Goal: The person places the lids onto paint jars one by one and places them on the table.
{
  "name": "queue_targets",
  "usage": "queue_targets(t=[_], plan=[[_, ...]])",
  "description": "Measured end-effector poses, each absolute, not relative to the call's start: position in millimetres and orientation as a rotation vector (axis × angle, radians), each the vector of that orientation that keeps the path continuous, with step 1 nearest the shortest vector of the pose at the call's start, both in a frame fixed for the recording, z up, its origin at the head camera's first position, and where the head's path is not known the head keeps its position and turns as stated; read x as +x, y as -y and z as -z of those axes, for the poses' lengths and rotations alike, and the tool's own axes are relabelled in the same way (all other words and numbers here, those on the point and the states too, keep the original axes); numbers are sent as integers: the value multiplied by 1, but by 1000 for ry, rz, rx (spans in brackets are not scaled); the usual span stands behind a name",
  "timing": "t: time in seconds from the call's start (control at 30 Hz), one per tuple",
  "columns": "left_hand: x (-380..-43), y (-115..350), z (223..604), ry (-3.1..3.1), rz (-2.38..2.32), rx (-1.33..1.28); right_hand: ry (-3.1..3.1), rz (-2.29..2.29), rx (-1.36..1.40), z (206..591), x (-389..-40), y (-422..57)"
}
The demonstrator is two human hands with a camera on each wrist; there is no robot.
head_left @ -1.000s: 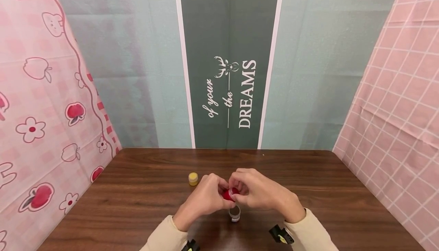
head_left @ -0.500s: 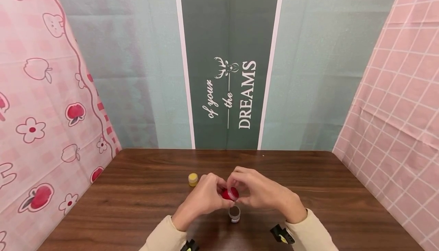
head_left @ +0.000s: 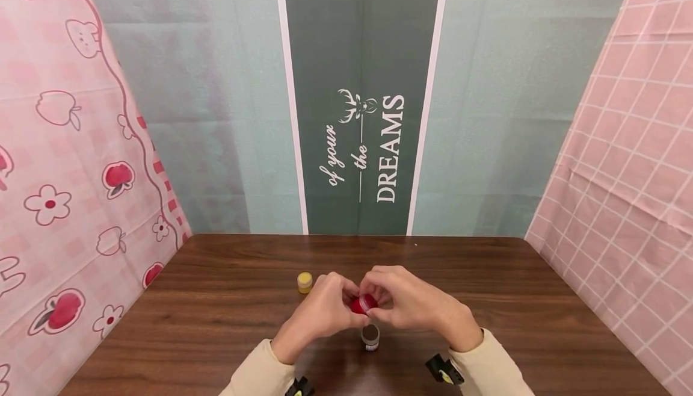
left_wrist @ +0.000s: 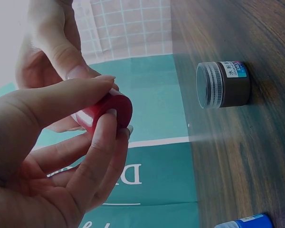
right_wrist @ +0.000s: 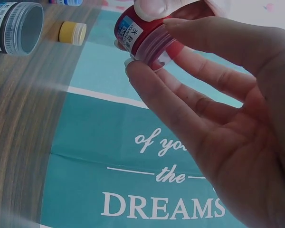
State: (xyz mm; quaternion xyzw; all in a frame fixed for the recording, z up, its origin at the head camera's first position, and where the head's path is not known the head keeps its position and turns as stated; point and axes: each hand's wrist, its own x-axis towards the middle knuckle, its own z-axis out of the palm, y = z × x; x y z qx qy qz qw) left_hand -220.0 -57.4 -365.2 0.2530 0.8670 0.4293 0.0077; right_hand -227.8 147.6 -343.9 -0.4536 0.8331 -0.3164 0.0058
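Note:
A small red paint jar (head_left: 363, 304) with a clear ridged lid (right_wrist: 156, 45) is held up above the table, tilted sideways. My left hand (head_left: 322, 309) grips the jar's body, with the thumb on its side and the fingertips at its base, as the left wrist view shows. From the other side my right hand (head_left: 408, 300) pinches the lid between thumb and fingers. Just below both hands, a dark brown paint jar (head_left: 370, 338) stands upright on the table. Beyond my left hand is a yellow paint jar (head_left: 305, 283).
A blue paint jar (left_wrist: 251, 222) lies at the edge of the left wrist view; my left hand hides it from the head view. The wooden table (head_left: 487, 300) ends at a green and pale blue cloth (head_left: 360, 53). Pink cloths (head_left: 622, 143) hang at both sides.
Half a second ago my right fingers stood loosened off the lid and its face showed; now they pinch it again. My left hand has kept its hold on the red paint jar.

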Motion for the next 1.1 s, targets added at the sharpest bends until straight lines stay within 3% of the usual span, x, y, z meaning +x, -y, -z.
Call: queue_targets(t=[0.37, 0.73, 1.1], plan=[[-220, 56, 366, -2728, -1354, 853, -2628, 971, -1390, 344, -227, -149], [-221, 58, 366, -2685, -1352, 796, -2599, 952, -1610, 345, -230, -148], [-221, 58, 365, -2670, -1354, 786, -2605, 949, -1463, 343, -230, -148]])
